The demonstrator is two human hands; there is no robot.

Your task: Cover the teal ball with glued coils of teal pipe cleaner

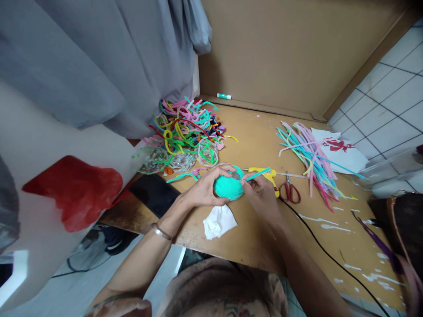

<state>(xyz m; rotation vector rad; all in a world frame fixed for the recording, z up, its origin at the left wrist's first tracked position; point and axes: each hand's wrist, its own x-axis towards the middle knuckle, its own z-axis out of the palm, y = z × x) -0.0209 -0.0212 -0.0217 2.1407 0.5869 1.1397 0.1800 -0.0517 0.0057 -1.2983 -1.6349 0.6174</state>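
The turquoise ball [228, 188] is held by the left hand [207, 187] at the near middle of the surface [254, 242]. A turquoise strip [259, 173] is pinched in the right hand [263, 198]. Red-handled scissors [291, 193] are placed farther right, beside a yellow glue gun [273, 179].

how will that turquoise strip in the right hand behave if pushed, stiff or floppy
The turquoise strip probably holds its shape, since it juts out fairly straight from the right hand. It may bend rather than snap, as the similar heaped strips curl and loop. It looks slim, so likely light.
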